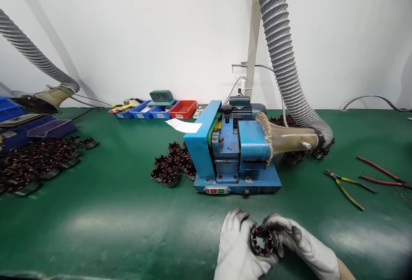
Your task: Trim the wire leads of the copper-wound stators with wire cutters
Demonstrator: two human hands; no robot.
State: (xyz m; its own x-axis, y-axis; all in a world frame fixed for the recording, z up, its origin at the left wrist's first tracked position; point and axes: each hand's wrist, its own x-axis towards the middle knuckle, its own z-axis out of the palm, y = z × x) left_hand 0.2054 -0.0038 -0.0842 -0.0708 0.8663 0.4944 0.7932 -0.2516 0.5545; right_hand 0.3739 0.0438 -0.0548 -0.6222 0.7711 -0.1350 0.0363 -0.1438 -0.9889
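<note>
Both my hands wear white gloves and meet low at the front of the green bench. My left hand (pixel 236 245) cups a round stator (pixel 261 240) with copper windings from below and the left. My right hand (pixel 289 237) pinches the same stator from the right, its fingertips darkened with grime. The stator's open face is turned up toward me. Just beyond my hands stands a blue bench machine (pixel 228 151) with a red and green switch on its front.
A ribbed extraction hose (pixel 283 57) feeds a funnel at the machine's right. A pile of stators (pixel 172 164) lies left of the machine, with more (pixel 38 160) at far left. Pliers and cutters (pixel 349 183) lie at right. Small blue and red bins (pixel 161 109) line the wall.
</note>
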